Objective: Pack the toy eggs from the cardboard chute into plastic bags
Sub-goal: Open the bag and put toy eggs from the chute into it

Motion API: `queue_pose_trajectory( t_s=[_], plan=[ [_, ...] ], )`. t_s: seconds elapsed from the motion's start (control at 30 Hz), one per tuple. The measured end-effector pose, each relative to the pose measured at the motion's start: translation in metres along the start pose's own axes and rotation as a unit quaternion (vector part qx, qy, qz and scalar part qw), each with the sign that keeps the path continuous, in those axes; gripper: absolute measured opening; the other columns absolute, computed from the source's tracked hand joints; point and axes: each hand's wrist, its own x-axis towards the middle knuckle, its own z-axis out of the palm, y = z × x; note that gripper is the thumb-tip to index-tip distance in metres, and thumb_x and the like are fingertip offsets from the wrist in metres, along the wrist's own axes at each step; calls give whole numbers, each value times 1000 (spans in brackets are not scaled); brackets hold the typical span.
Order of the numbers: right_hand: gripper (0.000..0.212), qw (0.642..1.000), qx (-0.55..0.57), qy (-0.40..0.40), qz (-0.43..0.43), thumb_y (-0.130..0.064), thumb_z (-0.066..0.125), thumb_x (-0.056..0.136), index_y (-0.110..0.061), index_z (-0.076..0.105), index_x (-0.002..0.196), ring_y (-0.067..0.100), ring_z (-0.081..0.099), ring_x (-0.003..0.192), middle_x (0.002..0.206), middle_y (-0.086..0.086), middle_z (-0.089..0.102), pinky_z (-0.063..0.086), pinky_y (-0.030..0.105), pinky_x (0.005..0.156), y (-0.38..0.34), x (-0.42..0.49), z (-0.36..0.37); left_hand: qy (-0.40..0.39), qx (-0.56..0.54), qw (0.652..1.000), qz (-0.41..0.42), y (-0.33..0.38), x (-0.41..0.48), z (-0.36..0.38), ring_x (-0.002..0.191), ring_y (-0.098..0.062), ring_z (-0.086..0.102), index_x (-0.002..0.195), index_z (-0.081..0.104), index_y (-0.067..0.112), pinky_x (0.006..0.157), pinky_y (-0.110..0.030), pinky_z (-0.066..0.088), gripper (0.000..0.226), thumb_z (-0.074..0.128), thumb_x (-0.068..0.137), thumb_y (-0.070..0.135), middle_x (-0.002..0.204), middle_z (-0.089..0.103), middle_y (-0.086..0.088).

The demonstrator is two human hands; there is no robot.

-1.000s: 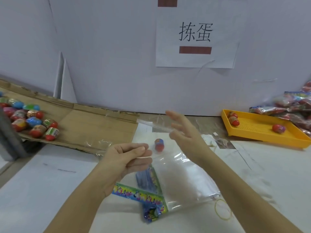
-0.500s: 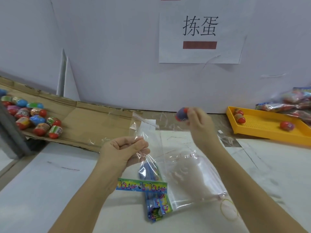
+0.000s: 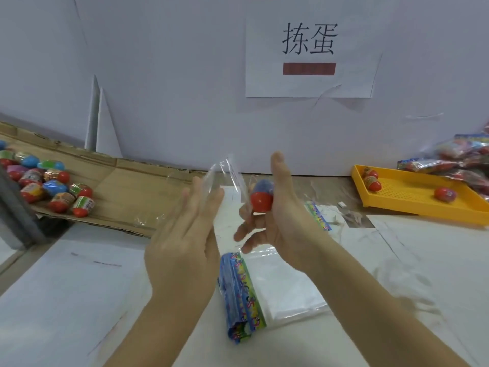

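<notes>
A white paper sign [image 3: 309, 56] on the wall, above the right hand [image 3: 277, 215], reads "拣蛋" in black. A dark red bar sits beneath the characters. Print on the other items is too small to read.

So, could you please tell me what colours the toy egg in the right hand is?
Red below, blue on top, in the head view: toy egg.

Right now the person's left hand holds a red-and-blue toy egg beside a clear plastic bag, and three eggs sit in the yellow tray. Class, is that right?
Not quite: the head view shows the red-and-blue toy egg in the right hand, not the left. The left hand is at the clear plastic bag. The yellow plastic tray does hold three eggs.
</notes>
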Motion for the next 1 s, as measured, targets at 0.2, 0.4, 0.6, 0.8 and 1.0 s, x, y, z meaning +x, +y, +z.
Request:
queue_pose_trajectory(
  t_s=[0.2, 0.4, 0.6, 0.8, 1.0],
  plan=[
    [18, 996, 14, 40, -84, -19, 70, 83, -14, 54, 76, 20, 64, 57, 64, 4, 58, 57, 37, 54, 0, 5, -6, -87, 10, 989, 121, 8, -3, 1, 130, -39, 48, 132, 56, 10, 107, -61, 34, 43, 43, 91, 18, 137, 55, -14],
    [24, 994, -51, -51, -81, 9, 58, 81, -12, 49, 74, 29, 61, 46, 61, 11, 63, 47, 26, 41, -17, 4, -37, -62, -344, 931, -105, 9, 10, -15, 125, -5, 52, 125, 57, 18, 102, -20, 40, 51, 49, 77, 34, 131, 58, 14],
    [24, 977, -108, -176, -43, 6, 57, 79, -16, 57, 70, 24, 56, 40, 61, 11, 60, 42, 24, 36, -21, -3, -36, -306, -529, 691, -386, -1, 25, -14, 78, -23, 74, 80, 79, 19, 77, -35, 58, 40, 68, 58, 50, 90, 76, -5],
    [13, 970, -208, -94, -88, 3, 58, 87, -10, 57, 85, 21, 56, 45, 67, 8, 62, 43, 26, 39, -25, -2, -41, -364, -545, 632, -414, 0, 27, -17, 43, -13, 62, 87, 80, 20, 54, -23, 55, 29, 81, 64, 36, 95, 76, -11],
    [8, 948, -292, -91, -88, -12, 66, 86, -16, 61, 91, 23, 64, 65, 77, 10, 67, 56, 31, 57, -26, -4, -43, -359, -556, 618, -423, 8, 24, -13, 77, -21, 74, 78, 80, 15, 62, -25, 58, 27, 76, 57, 31, 86, 76, -11]
  ],
)
